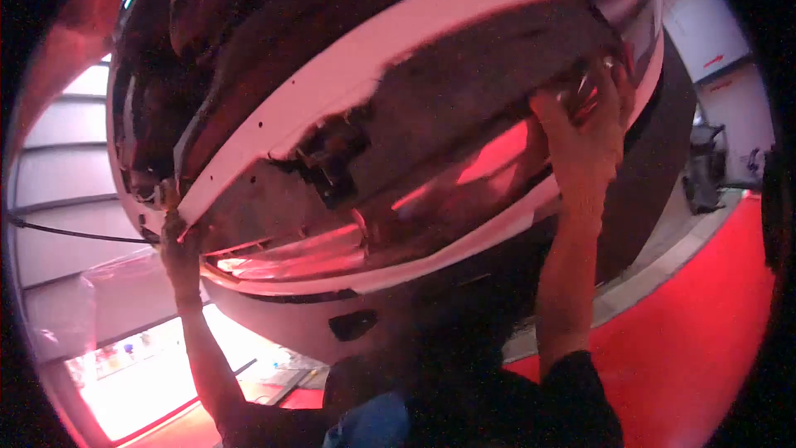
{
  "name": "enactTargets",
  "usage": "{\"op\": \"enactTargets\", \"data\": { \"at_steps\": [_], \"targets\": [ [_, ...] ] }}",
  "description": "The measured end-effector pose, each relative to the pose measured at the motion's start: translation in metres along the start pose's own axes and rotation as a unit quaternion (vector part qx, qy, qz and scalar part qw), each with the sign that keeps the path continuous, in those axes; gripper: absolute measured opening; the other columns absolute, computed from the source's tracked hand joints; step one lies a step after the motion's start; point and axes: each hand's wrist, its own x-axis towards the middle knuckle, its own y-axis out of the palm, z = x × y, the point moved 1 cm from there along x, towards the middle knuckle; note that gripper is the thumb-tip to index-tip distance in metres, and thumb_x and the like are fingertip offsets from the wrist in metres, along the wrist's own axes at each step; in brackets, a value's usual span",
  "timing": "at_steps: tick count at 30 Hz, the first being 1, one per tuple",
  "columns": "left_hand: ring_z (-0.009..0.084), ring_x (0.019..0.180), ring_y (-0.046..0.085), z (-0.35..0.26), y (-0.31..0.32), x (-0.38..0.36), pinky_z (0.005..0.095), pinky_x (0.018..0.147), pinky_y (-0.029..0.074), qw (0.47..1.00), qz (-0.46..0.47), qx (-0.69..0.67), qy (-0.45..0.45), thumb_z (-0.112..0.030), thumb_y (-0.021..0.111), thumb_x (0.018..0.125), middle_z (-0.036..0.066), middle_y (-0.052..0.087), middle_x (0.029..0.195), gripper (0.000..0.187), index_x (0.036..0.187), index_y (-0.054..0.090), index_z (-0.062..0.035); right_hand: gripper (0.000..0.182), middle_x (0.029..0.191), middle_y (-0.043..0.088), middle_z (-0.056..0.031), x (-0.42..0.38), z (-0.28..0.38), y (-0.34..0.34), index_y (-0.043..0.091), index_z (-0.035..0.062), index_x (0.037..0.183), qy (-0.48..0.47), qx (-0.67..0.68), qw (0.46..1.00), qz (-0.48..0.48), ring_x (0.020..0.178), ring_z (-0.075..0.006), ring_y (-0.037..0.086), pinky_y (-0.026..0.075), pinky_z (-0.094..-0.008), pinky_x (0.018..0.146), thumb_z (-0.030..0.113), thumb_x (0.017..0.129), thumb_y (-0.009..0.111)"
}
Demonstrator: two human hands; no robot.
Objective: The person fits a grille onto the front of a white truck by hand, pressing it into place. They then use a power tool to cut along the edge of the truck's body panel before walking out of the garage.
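Note:
A curved vehicle body panel with a pale painted band and a dark inner face arches across the head view. Raised at its left corner is my left hand, fingers closed around something at the edge that I cannot make out. At the right end, my right hand reaches up with thumb and fingers curled around a small shiny part, too blurred to name. A dark latch-like piece sits mid-panel. Below it runs a pale lower rim above a dark bumper-like section.
A black cable stretches from the left wall toward the panel's left corner. A bright opening lies low on the left. Red floor spreads on the right, with dark equipment behind.

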Motion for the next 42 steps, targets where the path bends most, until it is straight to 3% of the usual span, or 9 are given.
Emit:
{"op": "enactTargets", "data": {
  "at_steps": [4,6,9,12,22,28,33,37,42],
  "targets": [
    [0.0306,0.125,0.059,0.009,0.007,-0.010,0.0409,0.103,0.047,0.997,-0.014,-0.061,-0.044,-0.010,0.068,0.092,0.016,0.063,0.134,0.031,0.121,0.061,-0.0003,0.087,0.158,0.041,-0.0224,0.015,0.020,-0.002,0.063,0.0094,0.136,-0.168,0.085,0.982,-0.001,0.148,-0.0475,0.031,0.024,-0.0579,0.122,0.044,0.061,0.092],
    [0.0312,0.124,0.060,0.018,0.011,-0.015,0.0398,0.102,0.048,0.998,-0.022,-0.025,-0.053,-0.009,0.068,0.091,0.016,0.063,0.134,0.033,0.123,0.061,-0.0015,0.092,0.159,0.041,-0.0207,0.016,0.040,-0.001,0.063,0.0137,0.137,-0.305,-0.108,0.928,0.186,0.149,-0.0481,0.029,0.022,-0.0622,0.121,0.054,0.059,0.091],
    [0.0243,0.131,0.056,0.057,0.015,-0.027,0.0377,0.111,0.044,0.998,0.005,0.027,-0.048,-0.003,0.064,0.095,0.014,0.058,0.146,0.052,0.146,0.052,-0.0019,0.096,0.159,0.041,-0.0194,0.018,0.049,-0.001,0.064,0.0141,0.136,-0.276,-0.121,0.929,0.213,0.150,-0.0487,0.027,0.021,-0.0642,0.120,0.062,0.057,0.088],
    [0.0238,0.133,0.054,0.047,0.012,-0.025,0.0378,0.111,0.043,0.993,0.026,-0.009,-0.115,-0.005,0.064,0.096,0.012,0.057,0.147,0.048,0.144,0.055,-0.0034,0.094,0.158,0.043,-0.0192,0.012,0.037,0.000,0.065,0.0140,0.135,-0.275,-0.084,0.940,0.184,0.150,-0.0483,0.028,0.022,-0.0628,0.121,0.059,0.057,0.089],
    [0.0281,0.141,0.048,0.061,0.013,-0.035,0.0410,0.116,0.038,0.998,0.031,-0.033,-0.048,-0.019,0.062,0.099,0.013,0.052,0.154,0.053,0.149,0.052,-0.0055,0.087,0.155,0.047,-0.0176,0.007,0.048,-0.005,0.066,0.0138,0.132,-0.287,-0.144,0.935,0.148,0.148,-0.0476,0.033,0.023,-0.0578,0.123,0.056,0.059,0.091],
    [0.0310,0.138,0.051,0.081,0.016,-0.054,0.0427,0.115,0.038,0.989,0.011,0.053,-0.137,-0.009,0.062,0.096,0.015,0.058,0.146,0.038,0.133,0.062,-0.0009,0.084,0.147,0.054,-0.0159,0.054,0.104,0.004,0.067,0.0145,0.129,-0.375,-0.110,0.876,0.282,0.141,-0.0444,0.044,0.030,-0.0587,0.118,0.059,0.060,0.088],
    [0.0313,0.135,0.053,0.087,0.010,-0.062,0.0422,0.113,0.040,0.982,0.055,0.069,-0.170,-0.019,0.061,0.098,0.016,0.057,0.145,0.041,0.135,0.060,-0.0008,0.074,0.130,0.059,-0.0155,0.053,0.118,0.022,0.069,0.0130,0.119,-0.367,-0.156,0.883,0.249,0.127,-0.0417,0.053,0.038,-0.0548,0.112,0.042,0.055,0.093],
    [0.0280,0.141,0.047,0.105,0.016,-0.068,0.0406,0.119,0.032,0.990,0.020,-0.019,-0.139,-0.029,0.061,0.101,0.013,0.051,0.154,0.057,0.150,0.048,-0.0018,0.070,0.133,0.058,-0.0169,0.049,0.116,0.018,0.071,0.0128,0.115,-0.342,-0.164,0.884,0.274,0.128,-0.0410,0.053,0.041,-0.0528,0.110,0.036,0.054,0.095],
    [0.0299,0.137,0.050,0.119,0.011,-0.074,0.0413,0.116,0.036,0.990,0.034,0.043,-0.127,-0.026,0.060,0.101,0.014,0.054,0.150,0.050,0.143,0.053,-0.0009,0.069,0.137,0.057,-0.0174,0.050,0.113,0.016,0.071,0.0123,0.114,-0.346,-0.131,0.884,0.287,0.132,-0.0410,0.051,0.042,-0.0506,0.110,0.030,0.052,0.096]
  ]
}}
